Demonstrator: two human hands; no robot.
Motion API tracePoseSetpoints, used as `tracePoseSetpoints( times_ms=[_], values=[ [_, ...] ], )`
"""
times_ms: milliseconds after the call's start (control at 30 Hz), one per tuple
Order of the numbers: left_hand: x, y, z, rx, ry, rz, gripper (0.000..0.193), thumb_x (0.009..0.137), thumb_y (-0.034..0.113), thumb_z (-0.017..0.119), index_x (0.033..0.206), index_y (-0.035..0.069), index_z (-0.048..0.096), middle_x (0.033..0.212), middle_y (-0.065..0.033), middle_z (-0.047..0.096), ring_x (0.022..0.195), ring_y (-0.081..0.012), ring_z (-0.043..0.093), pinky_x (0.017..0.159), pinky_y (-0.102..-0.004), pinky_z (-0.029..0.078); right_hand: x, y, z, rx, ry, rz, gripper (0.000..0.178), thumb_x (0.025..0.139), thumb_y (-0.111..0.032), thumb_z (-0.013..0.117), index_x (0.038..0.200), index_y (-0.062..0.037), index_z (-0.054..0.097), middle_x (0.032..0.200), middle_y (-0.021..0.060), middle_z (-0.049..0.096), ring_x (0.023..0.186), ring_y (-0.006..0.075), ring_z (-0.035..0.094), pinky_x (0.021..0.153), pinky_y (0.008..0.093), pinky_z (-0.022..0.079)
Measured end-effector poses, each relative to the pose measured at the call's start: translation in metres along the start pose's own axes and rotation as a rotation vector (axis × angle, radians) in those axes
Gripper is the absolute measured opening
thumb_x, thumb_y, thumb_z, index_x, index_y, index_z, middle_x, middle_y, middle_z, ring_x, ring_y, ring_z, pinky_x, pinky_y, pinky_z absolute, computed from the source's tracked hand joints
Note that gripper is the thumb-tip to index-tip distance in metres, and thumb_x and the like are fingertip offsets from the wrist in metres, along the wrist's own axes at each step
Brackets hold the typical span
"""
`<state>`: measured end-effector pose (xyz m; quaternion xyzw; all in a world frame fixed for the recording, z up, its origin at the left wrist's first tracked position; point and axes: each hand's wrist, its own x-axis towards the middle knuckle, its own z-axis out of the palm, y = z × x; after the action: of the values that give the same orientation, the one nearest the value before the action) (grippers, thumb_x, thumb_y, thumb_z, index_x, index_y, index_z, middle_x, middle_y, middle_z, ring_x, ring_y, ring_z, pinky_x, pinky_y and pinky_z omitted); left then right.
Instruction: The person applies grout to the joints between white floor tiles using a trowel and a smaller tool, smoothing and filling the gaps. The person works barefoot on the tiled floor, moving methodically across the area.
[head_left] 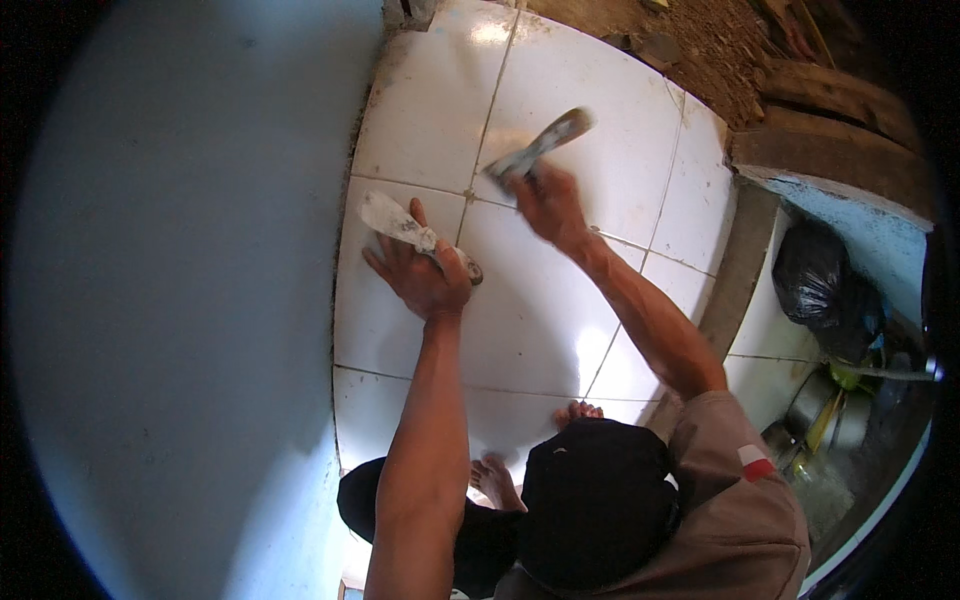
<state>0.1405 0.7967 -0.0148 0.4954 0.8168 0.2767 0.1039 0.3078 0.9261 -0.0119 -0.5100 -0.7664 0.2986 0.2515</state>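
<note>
My left hand (425,280) rests on the white tiles with its fingers partly spread. It holds a putty knife (385,216) between thumb and fingers, the whitish, smeared blade pointing to the far left. My right hand (550,205), blurred, is closed round a second putty knife (540,148) close to its blade. That knife's handle sticks up to the far right, while its blade edge is near the grout line just beyond the tile corner. Dirt marks the crossing of the grout lines.
A blue wall (190,260) borders the tiled floor (520,330) on the left. Brown earth and rubble (700,45) lie beyond the far edge. At right, past a raised ledge (740,270), are a black plastic bag (815,265) and metal pots (850,418). My bare feet (495,482) stand close by.
</note>
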Motion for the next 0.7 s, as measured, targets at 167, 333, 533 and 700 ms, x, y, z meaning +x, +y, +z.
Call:
tracePoseSetpoints(
  times_ms=[167, 333, 533, 700],
  values=[
    [-0.004, -0.002, 0.000, 0.076, -0.022, 0.003, 0.070, 0.103, 0.049, 0.022, 0.154, 0.009, 0.050, 0.162, -0.0199, 0.040, 0.153, -0.0420, 0.028, 0.122, -0.0694, 0.004, 0.038, 0.012, -0.013, 0.260, 0.172, 0.393, 0.024, 0.100, -0.021, 0.066, 0.110, 0.0000, 0.071, 0.087, 0.0172, 0.076, 0.076, 0.0229, 0.072, 0.068, 0.0389, 0.056],
    [-0.001, -0.003, -0.002, 0.047, -0.004, 0.002, 0.074, 0.099, 0.051, 0.026, 0.153, 0.006, 0.051, 0.158, -0.0212, 0.044, 0.152, -0.0451, 0.028, 0.120, -0.0726, 0.008, 0.011, -0.003, 0.016, 0.231, -0.115, 0.225, 0.019, 0.097, -0.017, 0.066, 0.097, 0.0015, 0.067, 0.081, 0.0229, 0.069, 0.080, 0.0343, 0.074, 0.072, 0.0453, 0.057],
    [-0.001, 0.001, -0.004, 0.054, -0.002, -0.022, 0.073, 0.099, 0.050, 0.027, 0.153, 0.005, 0.051, 0.159, -0.0215, 0.043, 0.153, -0.0440, 0.028, 0.120, -0.0724, 0.009, 0.010, -0.009, 0.015, 0.115, -0.135, -0.141, 0.014, 0.093, -0.011, 0.066, 0.102, 0.0009, 0.067, 0.090, 0.0245, 0.072, 0.086, 0.0437, 0.072, 0.077, 0.0482, 0.056],
    [0.001, 0.002, -0.004, 0.075, -0.028, -0.022, 0.072, 0.100, 0.046, 0.024, 0.153, 0.006, 0.050, 0.160, -0.0215, 0.041, 0.154, -0.0435, 0.026, 0.121, -0.0713, 0.008, 0.018, -0.016, -0.001, 0.263, -0.163, 0.045, 0.019, 0.094, -0.014, 0.066, 0.109, -0.0020, 0.066, 0.099, 0.0245, 0.072, 0.097, 0.0411, 0.071, 0.083, 0.0494, 0.056]
  ],
)
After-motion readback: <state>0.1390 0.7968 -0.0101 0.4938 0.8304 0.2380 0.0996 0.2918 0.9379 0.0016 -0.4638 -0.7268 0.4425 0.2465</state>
